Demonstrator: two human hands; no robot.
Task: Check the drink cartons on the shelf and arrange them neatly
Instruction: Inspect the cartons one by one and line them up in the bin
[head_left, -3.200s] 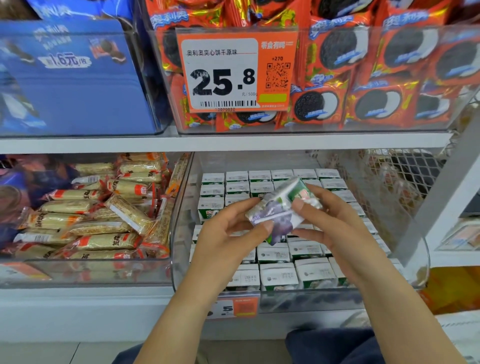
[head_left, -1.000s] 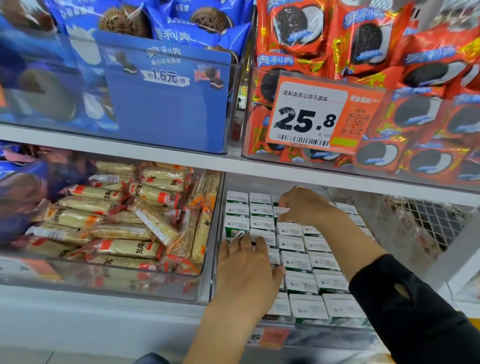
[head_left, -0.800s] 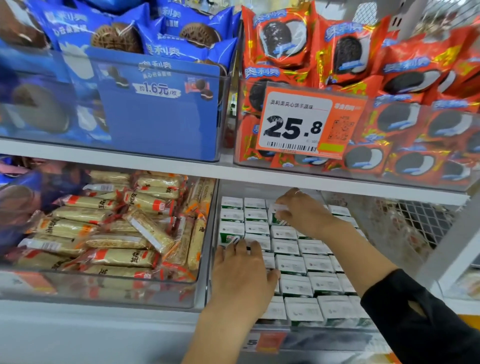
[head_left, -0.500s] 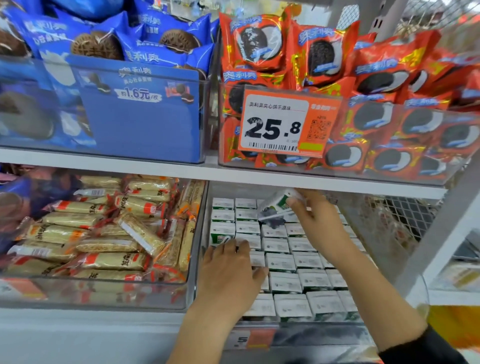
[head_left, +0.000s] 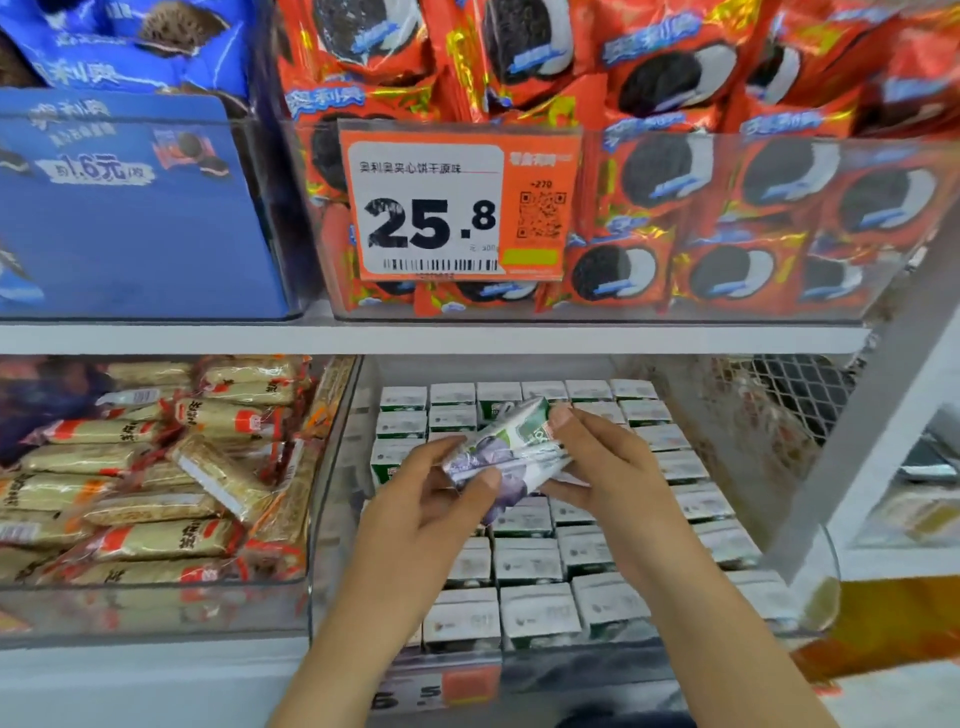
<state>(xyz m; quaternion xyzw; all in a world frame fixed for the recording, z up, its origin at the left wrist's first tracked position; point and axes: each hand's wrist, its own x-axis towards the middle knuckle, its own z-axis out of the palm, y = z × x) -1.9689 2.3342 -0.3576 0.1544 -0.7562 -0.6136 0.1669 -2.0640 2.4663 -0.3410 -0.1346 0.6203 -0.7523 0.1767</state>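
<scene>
Where the white shelf (head_left: 415, 338) spans the view, red biscuit packs (head_left: 727, 208) fill its upper bin behind an orange price tag (head_left: 457, 205). Below it, a clear bin (head_left: 332, 519) holds upright cartons (head_left: 530, 566) in rows, beside wrapped bars (head_left: 156, 488). Above those rows, my left hand (head_left: 421, 514) and right hand (head_left: 618, 478) each grip one end of a tilted carton (head_left: 511, 447), fingers curled round it.

White shelf board (head_left: 467, 338) — wire mesh (head_left: 795, 387) behind
</scene>
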